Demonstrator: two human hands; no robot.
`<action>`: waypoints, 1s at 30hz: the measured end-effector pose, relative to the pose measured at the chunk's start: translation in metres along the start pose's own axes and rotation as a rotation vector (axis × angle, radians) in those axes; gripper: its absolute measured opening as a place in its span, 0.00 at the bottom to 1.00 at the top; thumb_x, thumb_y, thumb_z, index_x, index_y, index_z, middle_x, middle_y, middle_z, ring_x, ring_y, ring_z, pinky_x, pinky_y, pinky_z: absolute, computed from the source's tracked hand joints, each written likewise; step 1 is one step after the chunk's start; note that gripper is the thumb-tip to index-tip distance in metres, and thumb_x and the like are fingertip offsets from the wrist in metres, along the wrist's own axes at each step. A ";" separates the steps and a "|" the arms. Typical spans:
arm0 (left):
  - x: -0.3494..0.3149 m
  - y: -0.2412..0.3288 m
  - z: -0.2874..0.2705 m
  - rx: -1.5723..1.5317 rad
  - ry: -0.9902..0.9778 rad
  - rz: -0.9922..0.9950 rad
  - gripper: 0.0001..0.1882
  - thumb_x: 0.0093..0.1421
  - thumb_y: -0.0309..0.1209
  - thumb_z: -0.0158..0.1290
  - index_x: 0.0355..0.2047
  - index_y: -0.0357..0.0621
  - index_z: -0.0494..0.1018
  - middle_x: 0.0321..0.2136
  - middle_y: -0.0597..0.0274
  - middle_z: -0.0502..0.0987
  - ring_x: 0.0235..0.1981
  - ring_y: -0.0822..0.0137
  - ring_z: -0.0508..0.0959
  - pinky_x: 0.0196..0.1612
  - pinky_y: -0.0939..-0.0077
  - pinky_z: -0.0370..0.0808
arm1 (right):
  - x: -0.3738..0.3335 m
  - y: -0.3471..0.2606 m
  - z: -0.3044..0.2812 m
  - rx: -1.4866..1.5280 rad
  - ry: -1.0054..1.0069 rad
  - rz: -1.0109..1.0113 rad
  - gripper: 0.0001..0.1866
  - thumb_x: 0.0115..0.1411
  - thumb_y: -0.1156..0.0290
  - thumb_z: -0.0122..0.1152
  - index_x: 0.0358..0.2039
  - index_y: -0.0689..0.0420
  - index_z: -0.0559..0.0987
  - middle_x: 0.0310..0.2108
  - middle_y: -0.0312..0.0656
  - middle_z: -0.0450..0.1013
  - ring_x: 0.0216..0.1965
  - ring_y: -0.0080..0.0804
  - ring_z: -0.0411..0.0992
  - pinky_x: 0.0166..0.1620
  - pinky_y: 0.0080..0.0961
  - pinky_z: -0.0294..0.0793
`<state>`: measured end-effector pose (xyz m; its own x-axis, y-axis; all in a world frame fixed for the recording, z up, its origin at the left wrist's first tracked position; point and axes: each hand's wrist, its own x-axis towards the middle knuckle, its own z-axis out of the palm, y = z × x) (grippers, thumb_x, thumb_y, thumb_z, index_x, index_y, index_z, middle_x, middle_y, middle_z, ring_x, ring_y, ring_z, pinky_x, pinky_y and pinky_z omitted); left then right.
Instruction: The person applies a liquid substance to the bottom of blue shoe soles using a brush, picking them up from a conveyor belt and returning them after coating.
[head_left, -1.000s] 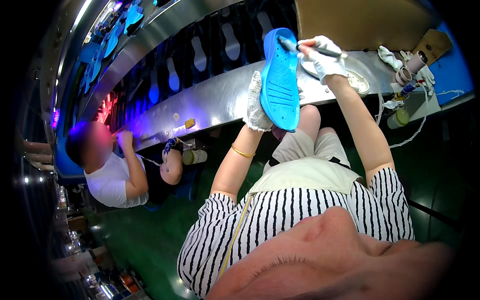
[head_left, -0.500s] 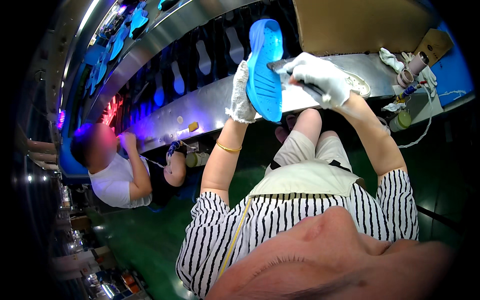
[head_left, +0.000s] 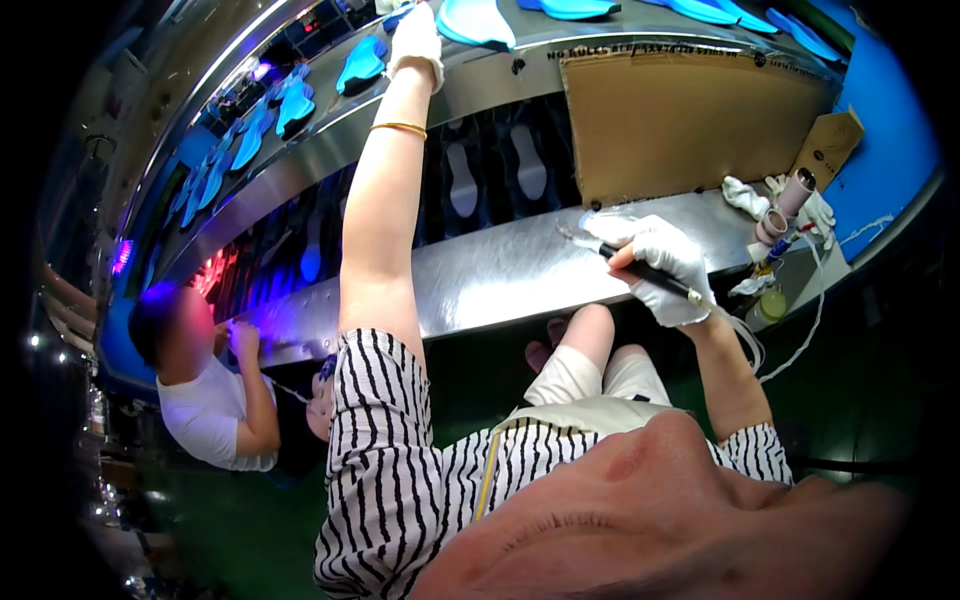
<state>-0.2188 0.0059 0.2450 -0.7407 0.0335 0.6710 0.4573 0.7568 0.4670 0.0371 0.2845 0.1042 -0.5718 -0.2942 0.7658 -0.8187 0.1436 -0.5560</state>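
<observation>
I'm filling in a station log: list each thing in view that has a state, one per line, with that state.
Left hand: gloved, stretched out at the upper shelf; grip unclear.
Right hand: gloved, closed around the brush.
Brush: held, tip pointing left above the bench.
Blue soles: resting on the upper shelf.
Cardboard: standing upright at the bench's far edge.
Loose gloves: crumpled, lying near the bench's right end.
Red light: lit.
</observation>
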 end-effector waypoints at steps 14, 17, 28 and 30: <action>-0.021 -0.089 -0.068 1.086 -0.035 -0.079 0.08 0.55 0.34 0.50 0.34 0.50 0.75 0.37 0.57 0.75 0.36 0.56 0.77 0.39 0.68 0.72 | -0.021 0.020 -0.003 0.007 0.077 0.140 0.11 0.41 0.85 0.67 0.24 0.59 0.75 0.25 0.39 0.72 0.29 0.29 0.71 0.35 0.23 0.71; -0.037 -0.065 -0.064 1.208 -0.011 0.181 0.08 0.53 0.37 0.53 0.32 0.52 0.75 0.33 0.59 0.75 0.38 0.59 0.75 0.47 0.64 0.66 | -0.018 0.018 -0.002 -0.050 0.060 0.147 0.10 0.41 0.85 0.66 0.23 0.59 0.75 0.24 0.38 0.73 0.28 0.29 0.71 0.35 0.24 0.71; -0.154 -0.007 -0.156 -0.935 0.479 0.078 0.22 0.59 0.41 0.51 0.43 0.33 0.69 0.40 0.52 0.74 0.40 0.62 0.75 0.49 0.68 0.71 | -0.027 0.035 0.022 0.192 0.097 0.385 0.10 0.46 0.87 0.61 0.29 0.60 0.74 0.27 0.36 0.72 0.30 0.21 0.71 0.35 0.19 0.70; -0.175 0.010 -0.171 -1.755 -0.334 0.010 0.28 0.60 0.45 0.49 0.47 0.28 0.65 0.45 0.44 0.71 0.43 0.55 0.75 0.52 0.57 0.71 | -0.026 0.032 0.025 0.219 0.098 0.425 0.11 0.49 0.85 0.60 0.33 0.60 0.71 0.28 0.37 0.73 0.29 0.19 0.72 0.35 0.16 0.71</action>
<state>-0.0007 -0.1042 0.2310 -0.6912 0.3201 0.6479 0.2332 -0.7497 0.6193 0.0272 0.2728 0.0585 -0.8641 -0.1604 0.4770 -0.4868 0.0266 -0.8731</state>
